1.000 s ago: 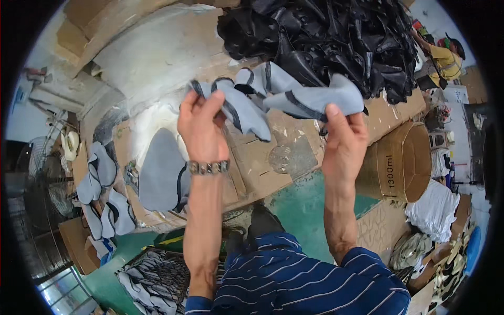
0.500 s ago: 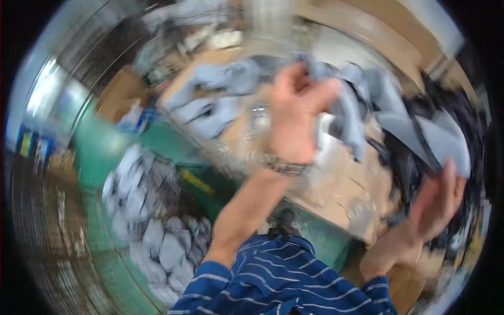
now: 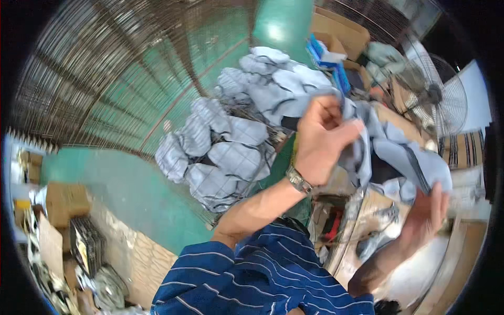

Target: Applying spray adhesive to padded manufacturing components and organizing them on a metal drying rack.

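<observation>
A string of grey cloth pieces with black edging [image 3: 407, 157] hangs between my two hands; I cannot make out what kind of article they are. My left hand [image 3: 323, 139], with a metal watch at the wrist, is curled round the near part of this string. On the right, my blurred right hand [image 3: 422, 215] meets the lower end of a grey piece, its fingers fairly straight and pinching the edge. Left of my left hand, a big heap of similar grey pieces [image 3: 231, 144] lies in a wire cage cart, some of them behind its bars.
A fan [image 3: 438, 94] stands at the far right. Beyond the heap are a blue box [image 3: 328, 58] and a cardboard carton [image 3: 341, 31]. Wire mesh [image 3: 110, 63] fills the upper left over a green floor [image 3: 115, 178]. Cartons [image 3: 68, 202] stand at the left.
My view has swung left, from the cardboard-covered table toward the heap in the cage. Both hands have come round with the grey pieces between them.
</observation>
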{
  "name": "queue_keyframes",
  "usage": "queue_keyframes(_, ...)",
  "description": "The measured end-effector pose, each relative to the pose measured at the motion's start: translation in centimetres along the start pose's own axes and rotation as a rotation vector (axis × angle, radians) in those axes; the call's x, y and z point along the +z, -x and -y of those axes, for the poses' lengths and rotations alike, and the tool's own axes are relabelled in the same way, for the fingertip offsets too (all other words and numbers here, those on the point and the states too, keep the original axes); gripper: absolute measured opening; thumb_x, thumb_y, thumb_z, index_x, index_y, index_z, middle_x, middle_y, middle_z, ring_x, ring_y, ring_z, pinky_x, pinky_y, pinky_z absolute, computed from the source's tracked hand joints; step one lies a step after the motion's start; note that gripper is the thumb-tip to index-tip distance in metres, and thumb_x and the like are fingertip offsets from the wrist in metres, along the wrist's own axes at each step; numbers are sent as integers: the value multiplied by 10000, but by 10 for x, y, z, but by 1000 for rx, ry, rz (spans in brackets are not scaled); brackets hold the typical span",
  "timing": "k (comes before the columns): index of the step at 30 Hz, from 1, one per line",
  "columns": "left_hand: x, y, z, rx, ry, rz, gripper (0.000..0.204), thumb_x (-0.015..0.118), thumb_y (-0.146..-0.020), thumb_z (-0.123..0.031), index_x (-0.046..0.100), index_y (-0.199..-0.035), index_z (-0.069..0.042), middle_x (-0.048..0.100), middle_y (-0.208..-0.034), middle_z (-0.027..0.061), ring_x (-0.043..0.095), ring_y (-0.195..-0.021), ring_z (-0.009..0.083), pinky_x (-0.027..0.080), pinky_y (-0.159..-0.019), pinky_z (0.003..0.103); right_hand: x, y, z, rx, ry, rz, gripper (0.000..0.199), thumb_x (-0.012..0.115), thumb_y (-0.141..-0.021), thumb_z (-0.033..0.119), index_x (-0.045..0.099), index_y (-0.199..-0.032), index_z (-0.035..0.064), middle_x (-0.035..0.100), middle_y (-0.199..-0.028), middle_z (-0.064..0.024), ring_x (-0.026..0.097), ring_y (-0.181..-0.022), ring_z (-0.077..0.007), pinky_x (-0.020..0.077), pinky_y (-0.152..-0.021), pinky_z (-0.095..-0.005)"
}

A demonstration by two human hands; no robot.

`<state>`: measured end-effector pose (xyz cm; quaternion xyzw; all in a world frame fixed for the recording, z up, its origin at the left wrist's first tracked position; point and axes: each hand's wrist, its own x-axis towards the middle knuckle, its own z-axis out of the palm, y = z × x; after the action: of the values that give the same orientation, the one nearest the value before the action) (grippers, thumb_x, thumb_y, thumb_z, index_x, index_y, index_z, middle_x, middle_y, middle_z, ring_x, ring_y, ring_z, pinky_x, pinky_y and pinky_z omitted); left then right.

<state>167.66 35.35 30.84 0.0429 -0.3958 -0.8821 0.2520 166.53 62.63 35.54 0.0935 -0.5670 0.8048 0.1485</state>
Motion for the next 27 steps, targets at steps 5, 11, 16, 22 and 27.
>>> queue_keyframes(5,-135,-45,-73,364,-45,-349,491,831,-788,68,581,-1191,-61,579,-923,-23,547,-760,62,502,-657,228,181,-29,-102,173,-140,413,391,671,-972,69,598,-1339,-42,678,-1280,-126,652,-1173,-222,495,-1055,-384)
queue_keyframes(11,-260,-2,-95,545,-152,-822,459,790,-820,95,562,-1183,-70,435,-939,-62,447,-798,60,446,-726,219,289,12,-207,440,-195,551,304,727,-947,47,673,-1242,4,717,-1159,-51,651,-1023,-125,493,-941,-294)
queue_keyframes(16,-401,82,21,349,-104,-1369,448,774,-871,21,527,-1228,-90,483,-895,-34,519,-803,89,505,-738,307,253,75,-397,969,-51,597,218,708,-942,30,708,-1157,64,724,-1054,-26,689,-939,-147,603,-766,-378)
queue_keyframes(22,-518,168,166,21,201,-1722,669,810,-883,-126,439,-1439,-104,614,-1087,35,623,-966,195,565,-820,533,161,128,-585,1487,721,985,365,822,-864,339,701,-1017,31,701,-874,-48,677,-673,-151,542,-530,-310)
queue_keyframes(27,-507,149,158,78,135,-1816,656,811,-887,-147,440,-1428,-116,609,-1156,35,625,-1020,175,551,-829,513,178,96,-570,1476,1006,1449,389,779,-902,393,717,-950,12,711,-803,-37,678,-659,-119,528,-525,-265)
